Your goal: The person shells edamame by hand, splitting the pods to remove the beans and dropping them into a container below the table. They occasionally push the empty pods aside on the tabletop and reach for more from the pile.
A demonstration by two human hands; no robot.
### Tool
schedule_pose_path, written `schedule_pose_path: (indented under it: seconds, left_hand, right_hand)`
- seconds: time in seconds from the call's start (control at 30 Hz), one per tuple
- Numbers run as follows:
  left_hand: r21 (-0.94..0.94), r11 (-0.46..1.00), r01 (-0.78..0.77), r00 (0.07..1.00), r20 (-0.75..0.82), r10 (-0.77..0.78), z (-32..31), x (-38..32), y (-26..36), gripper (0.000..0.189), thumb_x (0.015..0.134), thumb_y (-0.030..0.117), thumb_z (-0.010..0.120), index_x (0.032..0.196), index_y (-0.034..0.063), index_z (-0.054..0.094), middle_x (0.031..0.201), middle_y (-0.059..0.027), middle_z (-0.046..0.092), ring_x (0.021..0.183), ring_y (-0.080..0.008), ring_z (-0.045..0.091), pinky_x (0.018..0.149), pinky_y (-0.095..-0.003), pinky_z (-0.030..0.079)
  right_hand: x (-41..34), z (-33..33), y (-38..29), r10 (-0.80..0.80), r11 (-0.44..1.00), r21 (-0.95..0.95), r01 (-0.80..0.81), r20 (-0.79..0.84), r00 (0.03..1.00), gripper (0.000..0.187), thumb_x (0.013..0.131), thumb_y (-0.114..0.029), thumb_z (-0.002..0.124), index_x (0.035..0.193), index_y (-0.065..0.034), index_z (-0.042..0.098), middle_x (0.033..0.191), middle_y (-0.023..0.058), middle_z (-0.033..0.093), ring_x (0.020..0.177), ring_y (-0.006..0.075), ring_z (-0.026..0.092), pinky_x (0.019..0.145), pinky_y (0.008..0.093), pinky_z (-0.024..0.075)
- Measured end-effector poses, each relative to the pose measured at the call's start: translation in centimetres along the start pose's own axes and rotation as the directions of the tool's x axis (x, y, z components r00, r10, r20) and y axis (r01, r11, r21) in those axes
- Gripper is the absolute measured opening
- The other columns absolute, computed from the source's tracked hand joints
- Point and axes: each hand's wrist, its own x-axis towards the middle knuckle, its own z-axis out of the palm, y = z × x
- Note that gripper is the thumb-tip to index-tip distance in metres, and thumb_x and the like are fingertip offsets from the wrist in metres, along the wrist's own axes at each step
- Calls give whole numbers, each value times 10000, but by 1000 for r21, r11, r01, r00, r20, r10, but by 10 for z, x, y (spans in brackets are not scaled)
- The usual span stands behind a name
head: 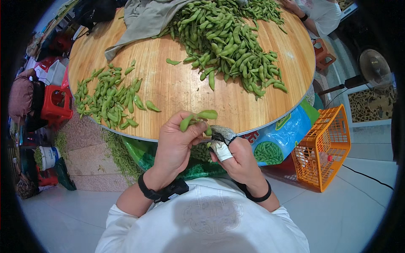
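Observation:
My left hand [178, 140] holds green soybean pods [207, 114] between thumb and fingers, just past the near edge of a round wooden table [152, 85]. Beside it, touching or almost touching the pods, is my right hand [239, 156], with wrapped thumb and index finger; its fingers are bent, and whether they grip a pod is hidden. Beneath both hands, small green beans or pods [201, 153] show in an opening lined with green plastic. A large heap of pods [227, 47] lies on the table's far side, a smaller pile [110, 95] at its left.
A grey cloth [139, 23] lies beside the large heap. At the right are an orange plastic crate [322, 151] and a fan [375, 68]; at the left, a red stool [57, 104] and a white bucket [49, 157]. Another person's arm [311, 25] rests at the far right edge.

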Motion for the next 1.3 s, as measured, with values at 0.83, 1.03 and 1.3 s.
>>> schedule_pose_path:
  seconds: [0.83,1.03,1.3]
  left_hand:
    - [144,986,-79,994,88,66,-3,-1,3,89,793,-31,608,859,26,591,801,-14,593,707,-65,556,606,-200,456]
    - [116,992,52,908,408,-95,-15,10,10,146,780,-54,604,915,0,593,869,-41,596,738,-90,571,630,-213,461]
    - [383,920,-83,983,184,12,12,2,6,270,774,-6,649,1033,-19,573,887,-51,607,733,-96,585,634,-195,482]
  right_hand:
    - [-3,-6,3,117,979,168,-117,13,993,173,863,-102,506,1001,-3,541,648,92,551,564,181,539,539,292,418]
    - [-1,-20,10,201,527,690,-497,467,861,139,897,-124,486,948,-14,552,614,-34,502,528,58,448,465,232,352]
    - [-6,8,2,-246,913,-380,149,-222,943,145,808,-72,531,915,25,547,666,224,547,589,375,539,525,368,434]
